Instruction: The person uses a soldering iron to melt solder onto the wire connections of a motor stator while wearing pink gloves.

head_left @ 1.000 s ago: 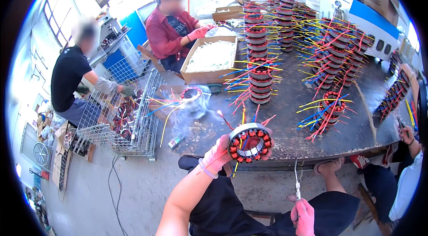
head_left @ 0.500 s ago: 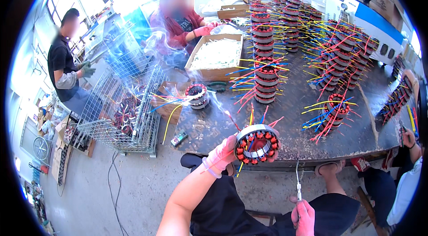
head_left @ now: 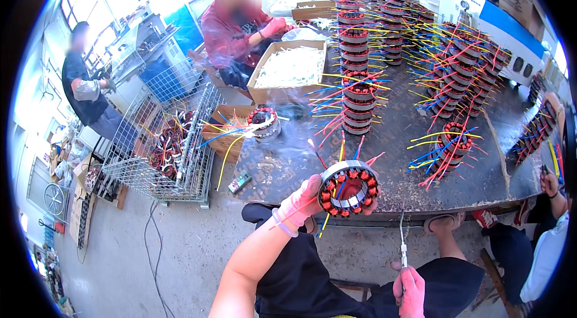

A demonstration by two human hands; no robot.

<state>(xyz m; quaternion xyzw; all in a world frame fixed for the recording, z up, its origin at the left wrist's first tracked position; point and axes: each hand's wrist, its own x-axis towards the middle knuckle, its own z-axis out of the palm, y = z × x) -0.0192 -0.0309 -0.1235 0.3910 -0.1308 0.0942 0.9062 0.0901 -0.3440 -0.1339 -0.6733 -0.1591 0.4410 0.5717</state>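
My left hand (head_left: 300, 201), in a pink glove, is closed around a motor stator (head_left: 341, 166), a metal ring with copper-red coils on its inner side. It is held in front of the table's near edge with its round opening tilted toward me; red, yellow and blue wires stick out from it. Lower down, over my dark-clothed lap, my right hand (head_left: 410, 293), also gloved in pink, is wrapped around a thin tool (head_left: 403, 247) with a pale handle and a slender metal tip pointing up. The tip is apart from the stator. Exactly which tool it is, I cannot tell.
Tall stacks of wired stators (head_left: 359, 101) stand on the dark table (head_left: 288, 168). A single stator (head_left: 264, 130) sits near its left edge, by a carton of white pieces (head_left: 255, 91). Left is a wire cage (head_left: 162, 183). Co-workers are behind it, across the table and at right.
The bluish smoke at left has thinned greatly. My left hand and the stator have barely shifted. Across the table, the co-worker's hands have risen; the person at far left has leaned.
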